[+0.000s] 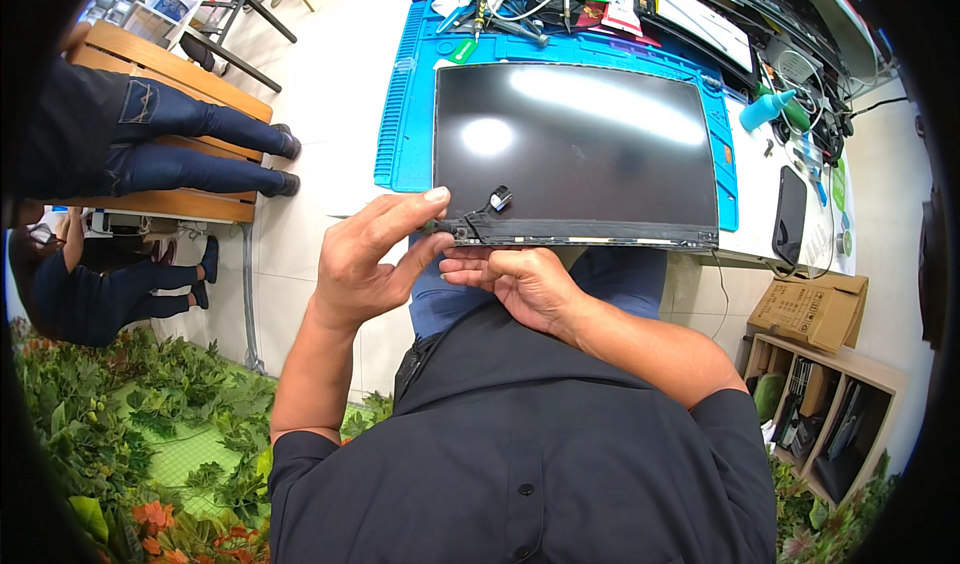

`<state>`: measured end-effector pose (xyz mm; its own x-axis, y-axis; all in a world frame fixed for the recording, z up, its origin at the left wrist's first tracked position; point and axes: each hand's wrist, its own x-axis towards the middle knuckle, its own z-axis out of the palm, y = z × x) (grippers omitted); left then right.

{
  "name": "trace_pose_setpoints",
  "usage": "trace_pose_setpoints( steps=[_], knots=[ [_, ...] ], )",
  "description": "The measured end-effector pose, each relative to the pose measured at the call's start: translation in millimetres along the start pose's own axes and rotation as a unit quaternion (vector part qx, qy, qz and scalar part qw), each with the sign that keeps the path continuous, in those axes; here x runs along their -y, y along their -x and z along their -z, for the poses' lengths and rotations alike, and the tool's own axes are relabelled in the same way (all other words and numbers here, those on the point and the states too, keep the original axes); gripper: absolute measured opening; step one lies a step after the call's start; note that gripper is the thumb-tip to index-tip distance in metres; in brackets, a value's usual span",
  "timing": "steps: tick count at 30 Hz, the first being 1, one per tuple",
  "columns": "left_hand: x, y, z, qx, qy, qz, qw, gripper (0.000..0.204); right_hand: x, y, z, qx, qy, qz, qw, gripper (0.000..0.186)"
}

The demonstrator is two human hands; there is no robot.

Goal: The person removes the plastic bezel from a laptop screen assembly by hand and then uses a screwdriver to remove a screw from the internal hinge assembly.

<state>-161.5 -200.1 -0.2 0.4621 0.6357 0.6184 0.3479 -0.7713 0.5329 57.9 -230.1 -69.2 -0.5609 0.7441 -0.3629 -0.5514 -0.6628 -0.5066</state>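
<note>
A dark laptop screen (590, 154) lies on a blue work mat, its lower edge reaching past the table toward me. Along that edge runs a black strip with exposed parts, and a short black cable (500, 199) curls up onto the panel near the lower left corner. My left hand (375, 259) is at this corner, thumb and forefinger closed around a small dark piece whose kind I cannot make out. Just right of it, my right hand (525, 282) has its fingers curled under the screen's lower edge, gripping it from below; the fingertips are partly hidden.
Tools and cables crowd the back of the blue mat (402, 134), including a yellow-black screwdriver (481, 6). To the right are a light-blue bottle (766, 111) and a black phone (790, 214). A cardboard box (808, 309) tops a wooden shelf. Other people sit on the left.
</note>
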Motion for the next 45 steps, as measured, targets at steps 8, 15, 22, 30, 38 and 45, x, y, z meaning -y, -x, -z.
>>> trace_pose_setpoints(
  steps=[8, 15, 22, 30, 38, 45],
  knots=[
    [11, 25, -12, -0.111, 0.041, 0.076, 0.99, 0.082, 1, 2, -1, -0.01, 0.016, -0.016, 1.0, 0.046],
    [9, 10, -3, -0.218, 0.159, 0.186, 0.945, 0.095, -3, 0, 6, -0.007, 0.007, -0.052, 0.999, 0.047],
    [111, -45, 30, -0.331, 0.3, 0.284, 0.848, 0.022, -4, -8, 10, 0.047, 0.042, -0.116, 0.991, 0.051],
    [203, -131, 16, -0.23, 0.269, 0.362, 0.862, 0.026, 5, -3, 15, 0.082, 0.055, -0.128, 0.987, 0.046],
    [224, -158, -11, -0.227, 0.185, 0.397, 0.87, 0.029, 2, -3, 24, 0.097, 0.052, -0.129, 0.986, 0.047],
    [231, -163, -9, -0.221, 0.157, 0.4, 0.876, 0.051, 9, 0, 20, 0.095, 0.043, -0.125, 0.987, 0.048]
  ],
)
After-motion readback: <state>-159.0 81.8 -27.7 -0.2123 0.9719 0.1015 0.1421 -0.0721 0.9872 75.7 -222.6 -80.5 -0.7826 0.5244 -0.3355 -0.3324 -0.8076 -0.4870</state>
